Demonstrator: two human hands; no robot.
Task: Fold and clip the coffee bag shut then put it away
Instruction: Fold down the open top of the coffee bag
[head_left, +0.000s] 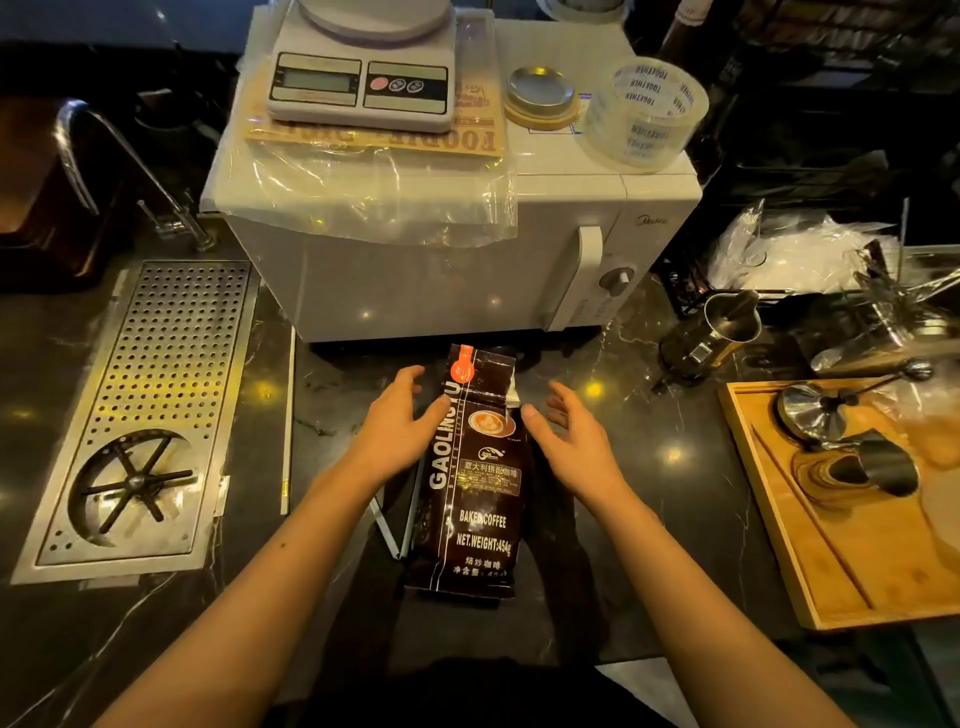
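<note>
1. Both hands first: left hand (402, 415) spread wide, fingers loose, thumb tip touching the left edge of the coffee bag (475, 467); right hand (566, 431) also spread wide, thumb just at the bag's right edge, nothing gripped in either. Looks like they bracket the bag's upper part to steady it before the fold.
2. Tabletop (649, 467): dark marbled stone w/ light glare. Bag lies flat on it, centre, label up, top end pointing away from the person.
3. Microwave (441, 270), white, just beyond the bag's top; likely leaves little room past the bag.
4. Drip tray (171, 364), perforated metal w/ rinser, sunk in the tabletop well to the left.
5. Wooden tray (831, 587) on the right, holding a tamper and a small steel jug; out of the way of the fold.
6. Coffee bag itself: dark foil, top end crumpled and seemingly not yet folded. White strip (513, 396) shows at its upper right edge; can't tell if that's a clip.
7. Scale (363, 83) and tape roll (647, 111) atop the microwave, steel pitcher (727, 332) right of it.
8. Judgement: task is at its start; fold, clip and storing all remain.
</note>
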